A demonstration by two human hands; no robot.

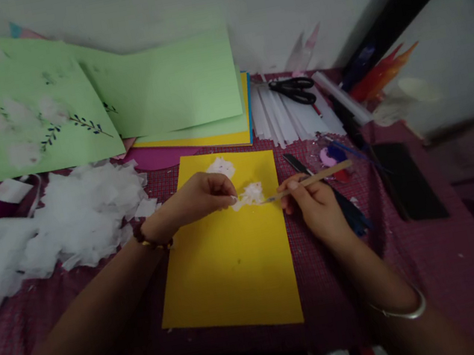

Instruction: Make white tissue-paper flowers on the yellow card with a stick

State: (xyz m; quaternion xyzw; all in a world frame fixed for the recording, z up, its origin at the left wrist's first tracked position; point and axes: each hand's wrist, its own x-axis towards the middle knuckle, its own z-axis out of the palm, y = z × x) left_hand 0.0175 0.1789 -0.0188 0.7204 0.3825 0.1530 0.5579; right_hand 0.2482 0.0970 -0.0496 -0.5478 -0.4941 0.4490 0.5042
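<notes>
A yellow paper sheet (pixel 233 258) lies on the maroon checked cloth in front of me. Two white tissue clusters sit near its top, one (pixel 221 167) farther back and one (pixel 250 195) between my hands. My left hand (pixel 201 197) is closed in a pinch, its fingertips on the left edge of the nearer tissue cluster. My right hand (pixel 312 204) grips a thin wooden brush (pixel 315 179), whose tip touches the right side of that same cluster.
A heap of white tissue scraps (pixel 82 214) lies at the left. Green sheets (pixel 166 86) with painted sprigs and a coloured paper stack are at the back. Black scissors (pixel 295 90) rest on white strips (pixel 290 116). A dark phone (pixel 406 178) lies at the right.
</notes>
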